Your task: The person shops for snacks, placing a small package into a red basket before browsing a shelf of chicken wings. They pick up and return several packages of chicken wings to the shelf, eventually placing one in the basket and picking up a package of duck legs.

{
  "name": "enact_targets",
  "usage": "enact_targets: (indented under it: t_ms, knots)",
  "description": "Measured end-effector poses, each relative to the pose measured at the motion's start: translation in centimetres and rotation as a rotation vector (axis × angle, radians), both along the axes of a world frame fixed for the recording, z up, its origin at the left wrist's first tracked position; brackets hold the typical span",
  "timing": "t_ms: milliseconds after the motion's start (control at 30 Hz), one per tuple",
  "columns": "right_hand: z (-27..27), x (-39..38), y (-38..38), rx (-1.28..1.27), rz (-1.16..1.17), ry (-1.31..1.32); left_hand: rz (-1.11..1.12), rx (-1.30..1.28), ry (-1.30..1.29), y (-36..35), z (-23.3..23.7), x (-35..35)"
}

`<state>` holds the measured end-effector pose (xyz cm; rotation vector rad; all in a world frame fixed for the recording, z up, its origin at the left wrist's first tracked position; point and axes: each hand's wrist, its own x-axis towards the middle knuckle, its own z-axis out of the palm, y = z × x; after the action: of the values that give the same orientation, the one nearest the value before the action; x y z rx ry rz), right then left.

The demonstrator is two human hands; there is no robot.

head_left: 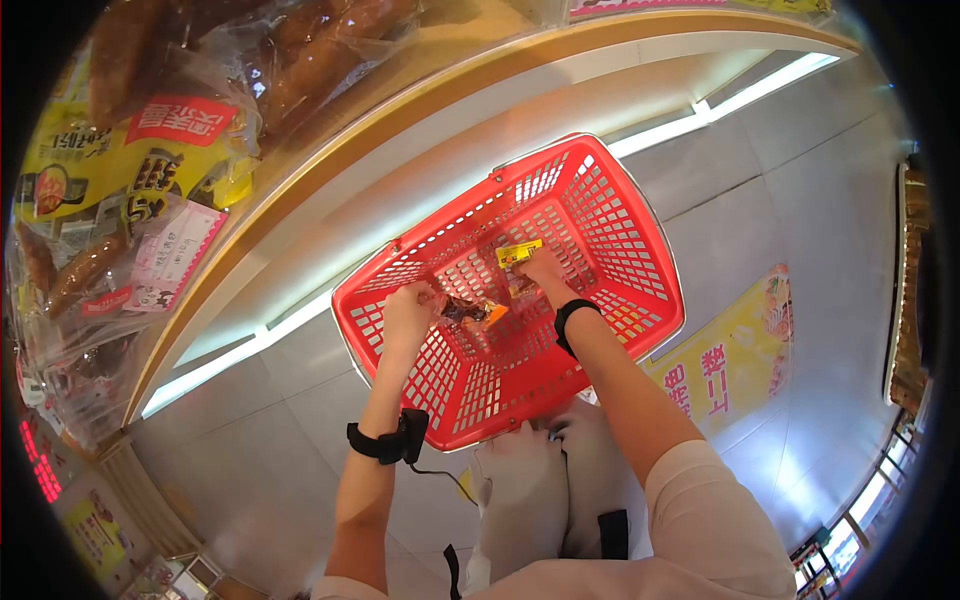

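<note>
A red plastic shopping basket point(515, 425) with perforated walls is below me, and both hands reach into its opening. My left hand point(408, 308), on the left side, pinches a small clear packet point(470, 312) with dark brown contents and an orange end. In my right hand point(541, 270) is a small packet with a yellow top point(518, 252), its lower part transparent and partly hidden by the fingers. Both packets are inside the basket's outline, side by side and apart. Each wrist wears a black strap.
Along the left and top curves a wooden-edged shelf point(330, 150) holding bagged brown snacks point(75, 270) and a yellow package point(160, 160). Beneath its edge runs a light strip point(660, 130). Grey floor tiles point(740, 200) carry a yellow floor sign point(735, 365) at right.
</note>
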<state>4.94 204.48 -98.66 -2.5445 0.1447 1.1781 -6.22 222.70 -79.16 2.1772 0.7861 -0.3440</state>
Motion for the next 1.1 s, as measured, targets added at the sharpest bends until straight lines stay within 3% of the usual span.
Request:
enact_targets:
  t_ms: [133,233,333,433,500,600,700,733,833,867,967,1100]
  knots:
    - [5.6,1.2,-1.9,0.082,0.136,0.029,0.017,0.018,-0.116,-1.2,4.7,-1.1]
    - [11.8,1.5,-4.3,0.182,0.206,-0.044,-0.028,-0.022,-0.217,-3.0,11.6,-1.3]
    - [23.3,1.5,-6.7,0.184,0.266,-0.076,-0.069,-0.066,-0.385,-4.4,20.4,-1.2]
    - [27.0,0.4,-11.9,0.255,0.267,0.077,0.047,-0.283,-0.440,-5.2,29.3,-0.8]
    - [36.0,-0.5,-13.6,0.122,0.183,0.011,0.269,-0.592,-0.512,-5.8,33.3,-0.9]
    - [46.1,-2.4,-15.5,0.421,-0.231,0.028,0.616,-1.043,-0.558,-6.1,38.7,-0.7]
    - [48.1,-5.0,-18.5,0.536,-0.366,-0.050,0.585,-1.425,-0.541,-5.1,40.6,-2.0]
    - [49.7,-5.6,-19.0,0.541,-0.406,-0.068,0.823,-1.488,-0.506,-5.6,41.3,-1.8]
    - [56.4,-5.5,-17.4,0.694,-0.647,-0.092,0.801,-1.669,-0.522,-6.2,43.2,-1.7]
    - [57.5,-5.0,-17.0,0.633,-0.633,-0.079,0.881,-1.667,-0.417,-6.3,44.2,-1.8]
    - [63.1,-1.7,-13.9,0.870,-0.643,-0.123,0.836,-1.934,-0.437,-7.3,47.0,-1.9]
    - [68.3,5.2,-9.0,0.970,-0.558,-0.244,0.998,-1.810,-0.336,-8.0,47.8,-1.7]
